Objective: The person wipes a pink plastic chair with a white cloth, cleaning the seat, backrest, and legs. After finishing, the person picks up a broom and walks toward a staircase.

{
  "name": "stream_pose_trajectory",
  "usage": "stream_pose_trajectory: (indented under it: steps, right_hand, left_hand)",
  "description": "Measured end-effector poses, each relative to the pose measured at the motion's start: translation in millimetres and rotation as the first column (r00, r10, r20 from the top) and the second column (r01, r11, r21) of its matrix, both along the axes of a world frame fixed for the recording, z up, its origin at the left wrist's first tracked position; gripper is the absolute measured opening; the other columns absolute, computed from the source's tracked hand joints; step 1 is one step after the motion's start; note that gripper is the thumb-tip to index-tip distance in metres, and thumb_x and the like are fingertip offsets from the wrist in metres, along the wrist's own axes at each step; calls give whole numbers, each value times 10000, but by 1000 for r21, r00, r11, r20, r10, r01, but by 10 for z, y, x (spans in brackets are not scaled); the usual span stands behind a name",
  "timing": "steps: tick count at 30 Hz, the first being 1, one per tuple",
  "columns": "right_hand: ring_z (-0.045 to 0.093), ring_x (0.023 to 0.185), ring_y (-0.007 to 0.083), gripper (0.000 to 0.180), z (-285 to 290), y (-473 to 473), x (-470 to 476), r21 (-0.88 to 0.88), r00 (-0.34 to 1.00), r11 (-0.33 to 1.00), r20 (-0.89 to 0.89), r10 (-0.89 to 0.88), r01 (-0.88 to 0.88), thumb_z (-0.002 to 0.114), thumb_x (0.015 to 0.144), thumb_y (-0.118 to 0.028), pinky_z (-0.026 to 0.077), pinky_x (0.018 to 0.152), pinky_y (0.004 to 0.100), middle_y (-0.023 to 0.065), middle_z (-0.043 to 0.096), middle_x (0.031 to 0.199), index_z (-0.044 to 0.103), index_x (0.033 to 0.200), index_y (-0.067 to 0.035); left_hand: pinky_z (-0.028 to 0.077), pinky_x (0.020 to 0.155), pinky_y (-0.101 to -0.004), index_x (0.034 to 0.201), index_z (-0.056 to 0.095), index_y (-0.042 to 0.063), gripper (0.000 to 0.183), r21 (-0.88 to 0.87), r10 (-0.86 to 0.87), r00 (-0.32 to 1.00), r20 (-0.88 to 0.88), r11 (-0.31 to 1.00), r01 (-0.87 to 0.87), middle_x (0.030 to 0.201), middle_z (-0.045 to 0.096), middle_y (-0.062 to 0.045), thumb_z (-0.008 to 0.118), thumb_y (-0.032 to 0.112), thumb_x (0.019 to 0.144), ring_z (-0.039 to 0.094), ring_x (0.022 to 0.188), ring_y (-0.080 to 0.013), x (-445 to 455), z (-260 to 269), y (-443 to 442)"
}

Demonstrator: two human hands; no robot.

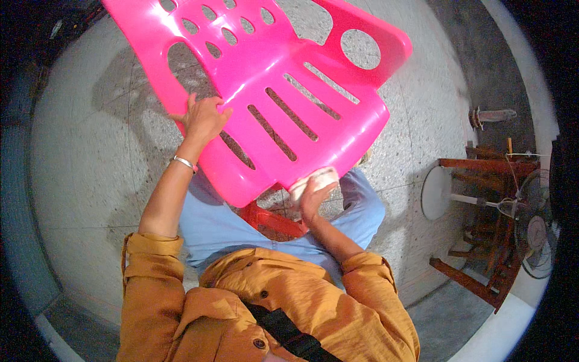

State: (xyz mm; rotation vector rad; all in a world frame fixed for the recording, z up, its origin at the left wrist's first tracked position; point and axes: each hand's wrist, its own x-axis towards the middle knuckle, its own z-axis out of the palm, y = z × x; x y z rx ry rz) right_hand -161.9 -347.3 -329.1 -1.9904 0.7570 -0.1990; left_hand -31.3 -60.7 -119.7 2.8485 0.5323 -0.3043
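Observation:
A pink plastic chair with slots in its seat and drop-shaped holes in its backrest stands before me, tilted in the view. My left hand rests on the chair's side by the armrest opening, its fingers spread; a silver bracelet is on that wrist. My right hand presses a folded white cloth against the front edge of the seat. Between my legs, under the chair's front edge, part of a red plastic stool shows.
On the right a pedestal fan with a round base is near brown wooden furniture. A wrapped object is by the dark wall. The floor is speckled tile.

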Motion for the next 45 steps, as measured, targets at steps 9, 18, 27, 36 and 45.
stream_pose_trajectory:
  steps: [9, 18, 27, 36, 45]
  right_hand:
    - [261, 1375, 341, 625, 575, 72, 492, -562, 281, 170, -116, 952, -809, 560, 862, -303, 210, 1100, 533, 192, 311, 1465, 355, 1411, -88]
    - [278, 1370, 295, 583, -74, 1116, 1532, -641, 84, -92, -239, 967, -762, 467, 921, -396, 223, 1097, 524, 85, 315, 1484, 323, 1432, -157]
    - [153, 1412, 323, 609, 145, 1936, 1884, -566, 189, -58, -369, 910, -822, 415, 935, -376, 142, 1099, 589, 18, 202, 1537, 209, 1476, -188]
    - [452, 1193, 307, 583, 145, 636, 1235, -577, -105, -187, -172, 979, -795, 562, 778, -187, 359, 1009, 439, 75, 440, 1369, 447, 1345, -116]
    - [491, 1056, 297, 502, 765, -765, 680, -504, 140, 47, -147, 979, -863, 574, 738, -78, 388, 885, 417, 84, 535, 1182, 562, 1231, -172]
  left_hand:
    - [55, 925, -816, 1099, 661, 266, 444, 14, 13, 999, 51, 1000, -14, 1209, 611, 2, 616, 553, 764, 288, 1351, -317, -23, -104, 73]
    - [54, 940, -809, 1124, 659, 218, 420, 10, 41, 999, 0, 999, -41, 1184, 627, -23, 636, 454, 778, 315, 1340, -309, 6, -29, -5]
    - [64, 943, -805, 1102, 671, 224, 383, -9, 47, 998, 33, 999, -47, 1168, 631, -35, 637, 432, 782, 291, 1353, -303, -53, 21, -15]
    - [72, 957, -798, 1114, 664, 216, 406, -18, 59, 998, -11, 998, -59, 1194, 620, -45, 648, 451, 783, 283, 1359, -301, -18, 71, -16]
    - [61, 951, -802, 1110, 657, 223, 404, -32, 61, 997, 47, 998, -59, 1144, 640, -2, 636, 461, 786, 274, 1360, -306, -16, -34, 14]
